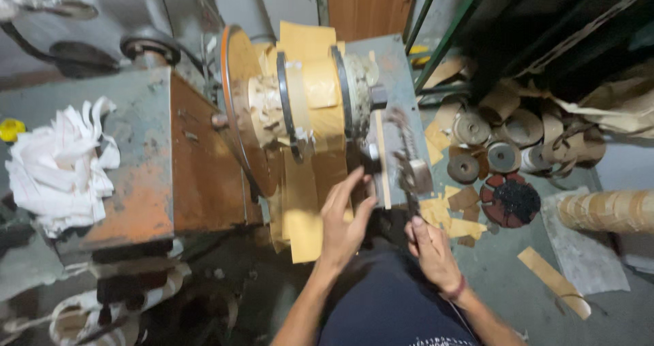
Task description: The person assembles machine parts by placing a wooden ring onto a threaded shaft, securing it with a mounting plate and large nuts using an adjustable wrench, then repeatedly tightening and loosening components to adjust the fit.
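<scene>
Coil (306, 97) sits on the winding machine's horizontal spindle, wrapped in yellow-tan paper, clamped between two dark rings, a large disc (238, 101) at its left end. Paper strips (303, 216) hang below it off the machine's front edge. Judging by the look: the core is heavy and stiff, best gripped by the rings or disc; the paper is light, thin, tears easily, so take it flat by its edges.

Left hand (345, 220): raised from below, fingers spread and half open, tips touching the dark part at the coil's right end beside the paper; nothing clearly clasped.

Right hand (431, 250): lower right, fingers curled around a thin dark tool (411, 193) pointing up toward the bracket (402, 155). Red band on wrist.

White rags (58, 165) lie at the machine's left edge. Paper rolls (504, 145) litter the floor at right.
</scene>
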